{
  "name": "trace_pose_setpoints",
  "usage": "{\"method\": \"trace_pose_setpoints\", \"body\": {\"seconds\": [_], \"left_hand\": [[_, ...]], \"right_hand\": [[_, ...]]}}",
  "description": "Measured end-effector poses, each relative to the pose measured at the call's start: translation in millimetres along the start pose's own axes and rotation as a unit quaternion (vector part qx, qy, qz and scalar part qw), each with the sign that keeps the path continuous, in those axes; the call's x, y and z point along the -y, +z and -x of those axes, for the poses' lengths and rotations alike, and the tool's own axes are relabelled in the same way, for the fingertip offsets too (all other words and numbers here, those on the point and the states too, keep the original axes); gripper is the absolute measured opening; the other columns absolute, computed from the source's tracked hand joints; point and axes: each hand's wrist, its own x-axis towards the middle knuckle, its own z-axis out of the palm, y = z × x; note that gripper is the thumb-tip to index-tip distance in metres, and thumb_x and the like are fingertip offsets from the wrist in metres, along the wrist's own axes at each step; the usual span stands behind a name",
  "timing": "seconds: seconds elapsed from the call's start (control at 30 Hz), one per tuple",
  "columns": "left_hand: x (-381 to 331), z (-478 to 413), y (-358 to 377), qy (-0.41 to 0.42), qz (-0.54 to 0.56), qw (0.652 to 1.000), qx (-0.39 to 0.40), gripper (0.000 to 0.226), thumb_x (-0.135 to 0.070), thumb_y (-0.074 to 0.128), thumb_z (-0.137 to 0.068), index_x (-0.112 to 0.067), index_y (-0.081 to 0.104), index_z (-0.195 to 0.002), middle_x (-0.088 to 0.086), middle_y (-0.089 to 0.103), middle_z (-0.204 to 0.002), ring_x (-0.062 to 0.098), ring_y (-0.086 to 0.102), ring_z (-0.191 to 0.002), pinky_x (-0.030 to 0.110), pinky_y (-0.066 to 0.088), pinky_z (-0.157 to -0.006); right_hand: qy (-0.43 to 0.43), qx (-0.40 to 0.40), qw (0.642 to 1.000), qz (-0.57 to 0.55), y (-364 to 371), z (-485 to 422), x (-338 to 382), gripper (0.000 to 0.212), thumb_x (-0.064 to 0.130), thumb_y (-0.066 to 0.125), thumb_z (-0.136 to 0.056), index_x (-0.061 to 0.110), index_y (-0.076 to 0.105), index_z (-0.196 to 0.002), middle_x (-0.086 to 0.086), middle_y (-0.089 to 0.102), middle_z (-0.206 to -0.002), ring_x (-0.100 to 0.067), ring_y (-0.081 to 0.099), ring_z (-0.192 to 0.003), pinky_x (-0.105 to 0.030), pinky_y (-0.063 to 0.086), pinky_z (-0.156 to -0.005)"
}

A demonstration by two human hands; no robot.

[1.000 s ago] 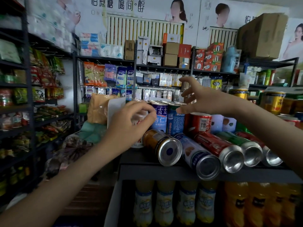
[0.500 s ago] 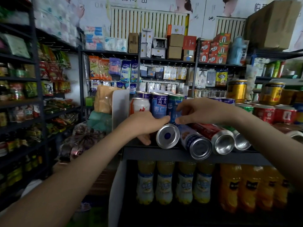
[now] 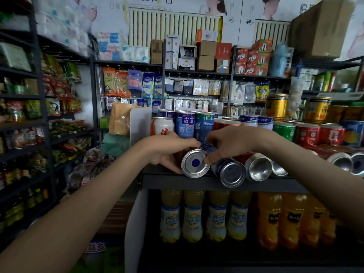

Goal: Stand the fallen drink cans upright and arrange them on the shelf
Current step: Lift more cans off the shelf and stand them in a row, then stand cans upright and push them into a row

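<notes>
The left hand [image 3: 169, 152] curls round the left side of the fallen can [image 3: 195, 163], which lies on its side at the shelf [image 3: 197, 183] front edge, base outward. The right hand [image 3: 232, 144] clasps the same can from the right, thumb on its base rim.

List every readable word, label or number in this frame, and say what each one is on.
"露露" and "杏仁": upright blue can.
Fallen cans: bare bases face the camera, no text showing.
Bottles, hanging packs, wall posters: print too small, blurred or cut off to read.
</notes>
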Motion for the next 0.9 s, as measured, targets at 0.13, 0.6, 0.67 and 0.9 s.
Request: {"method": "trace_pose_setpoints", "body": {"seconds": [0.13, 0.6, 0.67, 0.9], "left_hand": [[2.5, 8.6, -3.9, -0.015, 0.043, 0.999, 0.017, 0.021, -0.032, 0.062, -0.089, -0.016, 0.051, -0.097, 0.01, 0.066, -0.085, 0.018, 0.069, -0.068, 0.034, 0.06, -0.064], [24.9, 22.9, -33.6, 0.159, 0.031, 0.98, -0.118, 0.059, -0.03, 0.072, -0.079, -0.033, 0.027, -0.117, -0.005, 0.047, -0.107, 0.02, 0.061, -0.093, 0.034, 0.059, -0.064], [28.2, 25.8, -37.8, 0.18, -0.046, 0.972, -0.143, 0.062, -0.038, 0.073, -0.076, -0.036, 0.026, -0.116, 0.0, 0.052, -0.11, 0.022, 0.063, -0.093, 0.042, 0.059, -0.07], [37.8, 27.9, -33.0, 0.222, -0.177, 0.944, -0.165, 0.062, -0.04, 0.074, -0.074, -0.037, 0.026, -0.113, -0.005, 0.057, -0.107, 0.013, 0.063, -0.086, 0.035, 0.056, -0.076]], "right_hand": [[-0.009, 0.025, 1.0, 0.005, -3.9, 1.7, 5.6, 0.075, 0.058, 0.061, -0.081, 0.022, 0.036, -0.142, 0.0, 0.048, -0.133, -0.014, 0.041, -0.099, -0.027, 0.032, -0.083], [-0.002, 0.063, 0.997, -0.051, -6.5, -2.8, 6.1, 0.082, 0.049, 0.067, -0.08, 0.024, 0.027, -0.147, 0.0, 0.041, -0.143, -0.02, 0.04, -0.128, -0.026, 0.031, -0.091], [0.002, 0.066, 0.996, -0.052, -6.7, -4.0, 6.2, 0.084, 0.049, 0.067, -0.08, 0.024, 0.024, -0.148, -0.001, 0.04, -0.144, -0.021, 0.039, -0.13, -0.026, 0.03, -0.092], [0.014, 0.07, 0.995, -0.064, -5.6, -8.9, 6.3, 0.096, 0.047, 0.069, -0.079, 0.027, 0.009, -0.152, -0.003, 0.032, -0.151, -0.024, 0.034, -0.136, -0.026, 0.028, -0.091]]}}
